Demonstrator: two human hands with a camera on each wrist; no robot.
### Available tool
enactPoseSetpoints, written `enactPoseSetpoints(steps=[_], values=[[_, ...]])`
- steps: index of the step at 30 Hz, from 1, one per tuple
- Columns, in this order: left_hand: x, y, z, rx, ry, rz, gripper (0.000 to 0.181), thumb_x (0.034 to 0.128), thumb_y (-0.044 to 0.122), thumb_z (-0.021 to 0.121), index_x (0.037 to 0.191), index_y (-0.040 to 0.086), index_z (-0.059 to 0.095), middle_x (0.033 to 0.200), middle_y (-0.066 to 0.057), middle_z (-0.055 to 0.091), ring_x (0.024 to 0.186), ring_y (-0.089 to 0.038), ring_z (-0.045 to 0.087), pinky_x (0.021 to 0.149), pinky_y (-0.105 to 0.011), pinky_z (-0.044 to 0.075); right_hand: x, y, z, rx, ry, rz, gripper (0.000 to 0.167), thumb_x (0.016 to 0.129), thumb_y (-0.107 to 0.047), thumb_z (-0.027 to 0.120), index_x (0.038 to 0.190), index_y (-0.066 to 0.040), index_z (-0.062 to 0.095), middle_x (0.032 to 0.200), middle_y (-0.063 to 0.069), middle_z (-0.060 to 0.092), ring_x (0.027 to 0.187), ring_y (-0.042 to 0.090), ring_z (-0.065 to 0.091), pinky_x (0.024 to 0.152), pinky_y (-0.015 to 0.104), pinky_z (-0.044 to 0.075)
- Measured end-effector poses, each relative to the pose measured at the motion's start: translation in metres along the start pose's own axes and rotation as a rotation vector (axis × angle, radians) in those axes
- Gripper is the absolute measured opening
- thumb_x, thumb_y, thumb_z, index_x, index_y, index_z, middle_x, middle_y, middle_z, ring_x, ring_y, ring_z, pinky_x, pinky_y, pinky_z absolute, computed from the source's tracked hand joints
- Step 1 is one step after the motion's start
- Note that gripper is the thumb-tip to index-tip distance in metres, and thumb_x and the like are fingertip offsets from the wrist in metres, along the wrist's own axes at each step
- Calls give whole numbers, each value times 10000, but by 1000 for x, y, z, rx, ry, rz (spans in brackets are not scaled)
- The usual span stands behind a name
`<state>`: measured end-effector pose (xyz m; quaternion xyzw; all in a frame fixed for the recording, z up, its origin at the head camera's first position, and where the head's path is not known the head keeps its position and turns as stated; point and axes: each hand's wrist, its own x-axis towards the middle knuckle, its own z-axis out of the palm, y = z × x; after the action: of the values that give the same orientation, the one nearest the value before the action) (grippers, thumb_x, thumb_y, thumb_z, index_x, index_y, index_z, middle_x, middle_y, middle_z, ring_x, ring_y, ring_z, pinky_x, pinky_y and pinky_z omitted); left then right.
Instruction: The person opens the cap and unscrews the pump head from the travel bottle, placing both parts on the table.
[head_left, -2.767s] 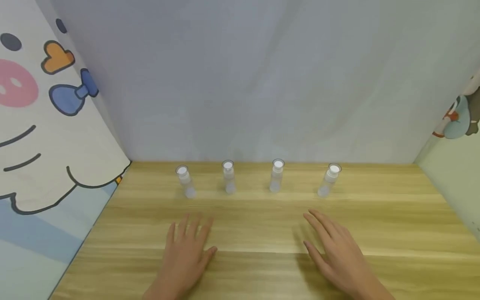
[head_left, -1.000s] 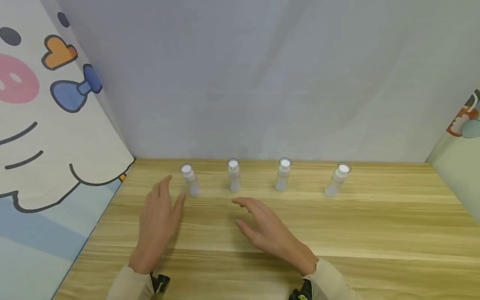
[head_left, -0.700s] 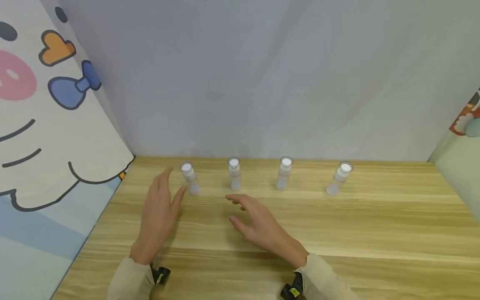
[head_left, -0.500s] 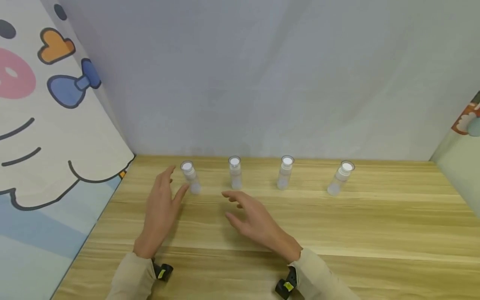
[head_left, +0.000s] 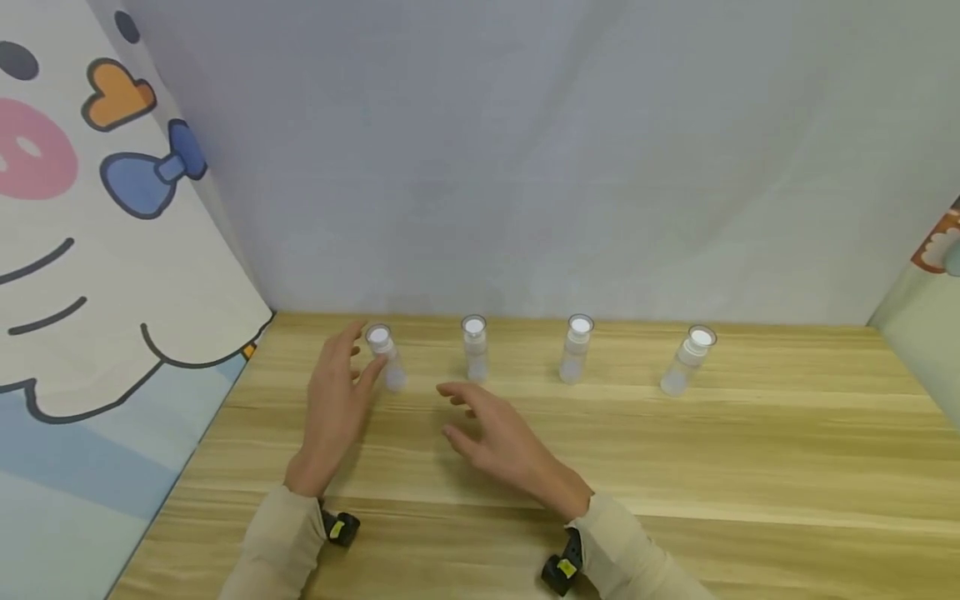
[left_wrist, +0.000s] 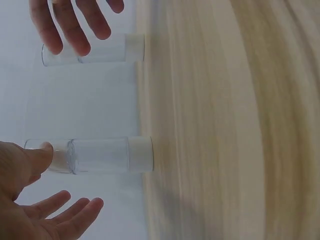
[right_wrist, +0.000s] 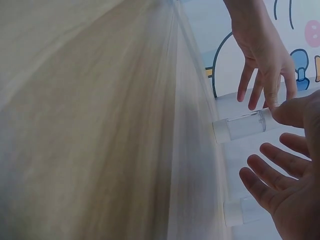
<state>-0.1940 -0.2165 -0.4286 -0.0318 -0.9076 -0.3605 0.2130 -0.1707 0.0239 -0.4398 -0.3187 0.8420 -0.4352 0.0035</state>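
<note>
The leftmost bottle [head_left: 394, 372] is stood on the counter [head_left: 750, 467]; beside it the left hand [head_left: 337, 393] is held unclenched, contact unclear; to the bottle's right, the right hand [head_left: 497, 433] is kept released, fingers relaxed.

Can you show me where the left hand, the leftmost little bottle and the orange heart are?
Left hand [head_left: 334, 402]: head view, on the back of the hand.
Leftmost little bottle [head_left: 393, 372]: head view, on its see-through body.
Orange heart [head_left: 116, 95]: head view, on its orange middle.

Wood-grain tabletop [head_left: 750, 467] under left hand [head_left: 335, 396] and right hand [head_left: 501, 435]; plain grey backdrop [head_left: 525, 167] beyond both; cartoon-printed panel [head_left: 97, 275] left of left hand, pale greenish panel [head_left: 928, 333] well right.
</note>
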Motion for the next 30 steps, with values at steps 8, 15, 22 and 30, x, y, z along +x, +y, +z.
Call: enactPoseSetpoints(steps=[8,15,22,30], values=[[2,-4,5,-36,-4,12,521,1007,118,688,1503,151,531,1375,-245,566,1202,-436,620,857,-536,634,7,1,4,11,-16,8,489,1001,-106,687,1459,-32,532,1455,164,614,1300,342,630,1060,476,569],[4,-6,5,-113,14,39,505,989,66,699,1468,58,540,1357,-233,639,1178,-453,675,846,-553,638,8,0,5,21,-25,16,493,1003,-110,686,1463,-28,527,1466,164,605,1311,339,622,1067,469,565],[6,-5,6,-154,6,20,469,982,24,698,1419,-7,530,1337,-263,652,1177,-449,689,868,-555,633,10,-1,4,26,-25,10,487,1009,-111,680,1463,-26,524,1472,159,603,1314,331,623,1071,459,565],[2,-1,1,-156,-11,-12,465,984,40,707,1407,-16,523,1315,-241,662,1168,-408,698,869,-539,632,11,-2,3,27,-26,6,497,1009,-108,682,1472,-34,517,1476,159,600,1325,334,617,1068,462,566]])
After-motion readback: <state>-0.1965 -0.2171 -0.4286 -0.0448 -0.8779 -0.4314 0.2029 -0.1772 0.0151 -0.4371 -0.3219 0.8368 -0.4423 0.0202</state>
